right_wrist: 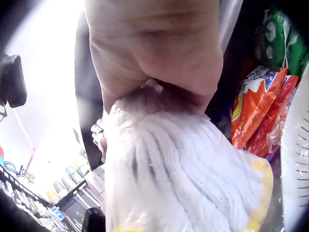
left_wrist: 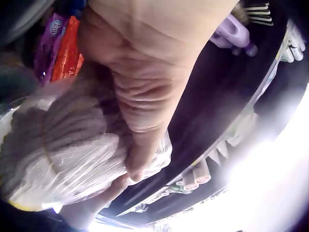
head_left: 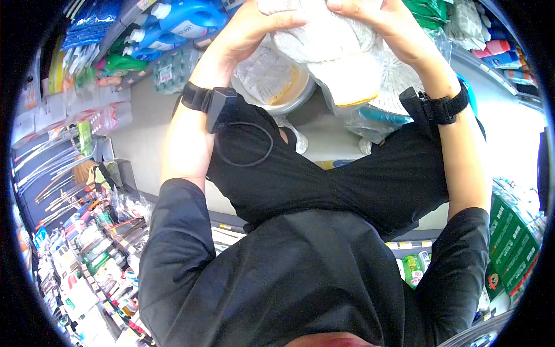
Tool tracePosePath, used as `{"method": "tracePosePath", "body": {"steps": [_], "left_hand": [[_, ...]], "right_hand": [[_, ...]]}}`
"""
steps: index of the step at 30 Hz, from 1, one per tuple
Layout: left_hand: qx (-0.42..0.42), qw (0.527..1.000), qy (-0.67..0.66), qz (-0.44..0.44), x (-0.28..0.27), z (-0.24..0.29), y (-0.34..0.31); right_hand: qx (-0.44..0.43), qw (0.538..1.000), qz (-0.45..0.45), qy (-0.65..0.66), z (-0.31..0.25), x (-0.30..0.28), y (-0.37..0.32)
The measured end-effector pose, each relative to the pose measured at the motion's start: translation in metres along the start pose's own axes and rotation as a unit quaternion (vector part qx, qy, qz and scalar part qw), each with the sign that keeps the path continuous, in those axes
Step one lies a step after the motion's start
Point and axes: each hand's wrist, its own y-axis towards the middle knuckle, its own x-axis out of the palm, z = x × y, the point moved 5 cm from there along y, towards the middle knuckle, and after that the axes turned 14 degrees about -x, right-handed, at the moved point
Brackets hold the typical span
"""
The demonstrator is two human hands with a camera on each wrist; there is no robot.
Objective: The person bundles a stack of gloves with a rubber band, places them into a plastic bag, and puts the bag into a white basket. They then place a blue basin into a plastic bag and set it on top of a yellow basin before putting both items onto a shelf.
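Observation:
Both hands grip a bundle of white knitted gloves (head_left: pixel 341 52) with yellow edges, wrapped in clear plastic, at the top of the head view. The left hand (head_left: pixel 254 23) holds its left side, the thumb lying on top. On the other side the right hand (head_left: pixel 399 29) holds it, thumb also on top. In the left wrist view the left hand (left_wrist: pixel 145 72) has its thumb pressed on the wrapped bundle (left_wrist: pixel 67 150). The right wrist view shows the right hand (right_wrist: pixel 159 53) over the bundle (right_wrist: pixel 178 164), its fingertips hidden.
Below the bundle stands a round tub (head_left: pixel 306 89) with more white gloves (head_left: pixel 266 75) in it. Another plastic-wrapped glove pile (head_left: pixel 399 87) lies to its right. Shelves with blue detergent bottles (head_left: pixel 185 20) are at upper left. A green carton (head_left: pixel 511 237) stands at right.

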Motion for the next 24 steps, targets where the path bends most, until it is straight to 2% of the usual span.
{"method": "tracePosePath", "body": {"steps": [1, 4, 7, 8, 11, 14, 17, 18, 19, 21, 22, 23, 24], "left_hand": [[0.010, 1.000, -0.001, 0.008, 0.003, 0.002, 0.000], [-0.062, 0.994, -0.051, 0.073, 0.001, -0.001, 0.003], [-0.116, 0.979, 0.021, 0.165, -0.046, -0.038, 0.005], [-0.148, 0.971, 0.003, 0.189, -0.059, -0.051, 0.004], [-0.257, 0.927, -0.029, 0.273, -0.093, -0.090, -0.002], [-0.299, 0.919, -0.038, 0.252, -0.129, -0.141, -0.002], [-0.367, 0.906, -0.029, 0.208, -0.186, -0.219, -0.001], [-0.396, 0.877, 0.030, 0.269, -0.199, -0.239, -0.003], [-0.408, 0.877, 0.043, 0.251, -0.186, -0.234, -0.001], [-0.460, 0.827, 0.025, 0.323, -0.147, -0.224, 0.000], [-0.473, 0.812, 0.047, 0.339, -0.164, -0.245, 0.007], [-0.449, 0.835, 0.106, 0.301, -0.167, -0.243, 0.015], [-0.423, 0.852, 0.164, 0.262, -0.173, -0.240, 0.018]], "right_hand": [[0.009, 1.000, -0.005, 0.001, -0.001, 0.000, -0.001], [-0.078, 0.992, -0.004, -0.102, -0.003, -0.003, 0.002], [0.068, 0.968, 0.030, -0.240, 0.005, -0.036, -0.008], [0.076, 0.941, 0.069, -0.322, 0.001, -0.047, -0.015], [0.139, 0.944, 0.043, -0.297, -0.020, -0.059, -0.018], [0.043, 0.949, 0.034, -0.311, -0.021, -0.062, -0.021], [0.068, 0.949, 0.023, -0.307, -0.029, -0.052, -0.022], [0.054, 0.949, 0.014, -0.310, -0.030, -0.050, -0.022], [0.041, 0.948, 0.006, -0.314, -0.029, -0.049, -0.022], [0.049, 0.936, -0.001, -0.348, -0.032, -0.053, -0.022], [0.070, 0.925, -0.003, -0.374, -0.034, -0.054, -0.021], [0.092, 0.912, -0.005, -0.399, -0.034, -0.056, -0.023], [0.032, 0.929, 0.009, -0.368, -0.034, -0.056, -0.026]]}}
